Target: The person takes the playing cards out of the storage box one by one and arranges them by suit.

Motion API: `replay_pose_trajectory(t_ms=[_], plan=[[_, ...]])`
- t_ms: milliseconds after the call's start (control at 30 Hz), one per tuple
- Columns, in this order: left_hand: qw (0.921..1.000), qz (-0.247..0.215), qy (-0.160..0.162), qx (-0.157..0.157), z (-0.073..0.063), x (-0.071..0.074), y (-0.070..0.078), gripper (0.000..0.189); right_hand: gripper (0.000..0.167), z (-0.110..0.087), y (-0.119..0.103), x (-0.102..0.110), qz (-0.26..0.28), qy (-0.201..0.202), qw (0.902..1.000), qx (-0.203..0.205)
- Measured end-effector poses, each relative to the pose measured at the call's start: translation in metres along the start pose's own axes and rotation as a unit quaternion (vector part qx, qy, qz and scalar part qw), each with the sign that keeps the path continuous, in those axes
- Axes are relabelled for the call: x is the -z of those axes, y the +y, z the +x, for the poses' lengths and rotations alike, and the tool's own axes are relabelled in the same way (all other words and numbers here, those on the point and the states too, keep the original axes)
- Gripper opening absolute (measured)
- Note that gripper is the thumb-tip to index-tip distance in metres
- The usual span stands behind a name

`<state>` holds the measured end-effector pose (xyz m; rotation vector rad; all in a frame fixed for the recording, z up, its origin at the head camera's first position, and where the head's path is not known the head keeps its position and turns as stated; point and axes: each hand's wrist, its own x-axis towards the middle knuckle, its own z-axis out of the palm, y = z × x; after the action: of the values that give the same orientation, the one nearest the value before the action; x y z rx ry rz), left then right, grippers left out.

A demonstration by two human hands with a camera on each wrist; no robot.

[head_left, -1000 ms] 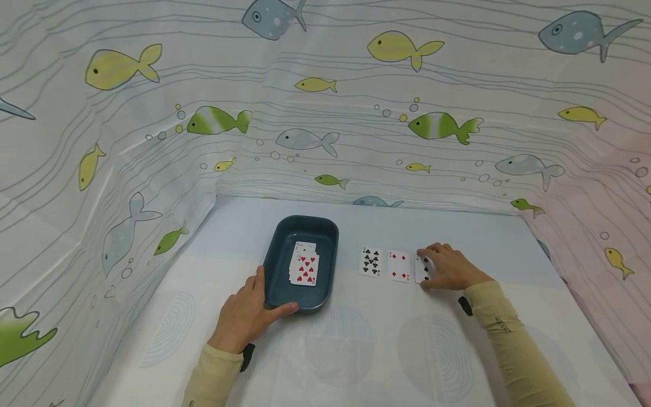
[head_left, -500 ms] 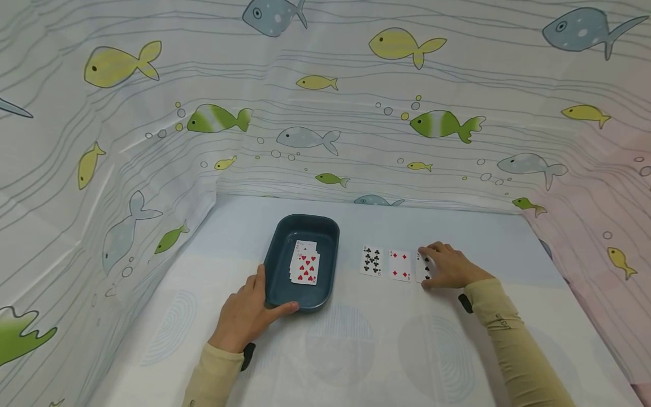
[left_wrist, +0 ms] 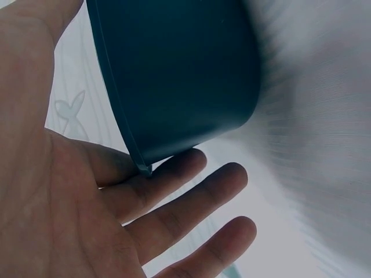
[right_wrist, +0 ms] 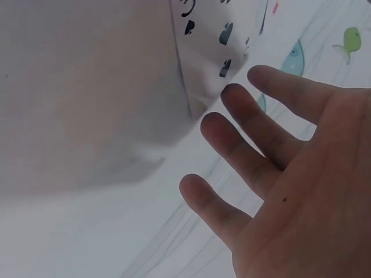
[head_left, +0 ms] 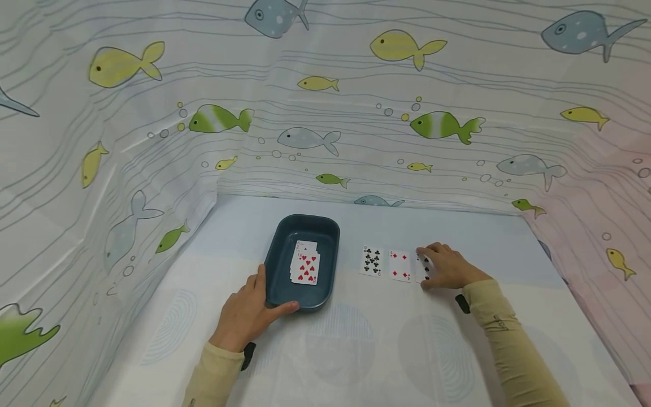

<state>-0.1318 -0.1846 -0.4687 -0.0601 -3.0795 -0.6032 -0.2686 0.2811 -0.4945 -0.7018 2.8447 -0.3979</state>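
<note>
In the head view my left hand rests against the near left corner of a dark blue tray. Its thumb lies over the front rim and its index finger along the left side. The left wrist view has the other fingers loosely extended beside the tray wall. A small pile of playing cards, a heart card on top, lies inside the tray. My right hand spans a spade playing card on the table, fingertips at its far end and thumb at its near end. That hand covers the card's right part.
Left of the spade card, a four of diamonds and a nine of clubs lie face up in a row. Fish-patterned sheets rise behind and at both sides of the pale tabletop.
</note>
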Motion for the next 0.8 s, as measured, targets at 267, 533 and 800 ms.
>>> replay_pose_trajectory(t_ms=[267, 533, 800], plan=[[1.0000, 0.003, -0.004, 0.003, 0.000, 0.000, 0.000, 0.130, 0.082, 0.005, -0.013, -0.002, 0.018, 0.042, 0.9989, 0.011], [1.0000, 0.001, -0.004, 0.004, 0.000, 0.000, 0.000, 0.129, 0.075, 0.019, -0.029, -0.005, 0.044, 0.105, 0.9923, 0.048], [1.0000, -0.005, 0.003, 0.004, -0.001, -0.001, 0.000, 0.129, 0.070, 0.033, -0.053, 0.000, 0.057, 0.126, 0.9880, 0.070]])
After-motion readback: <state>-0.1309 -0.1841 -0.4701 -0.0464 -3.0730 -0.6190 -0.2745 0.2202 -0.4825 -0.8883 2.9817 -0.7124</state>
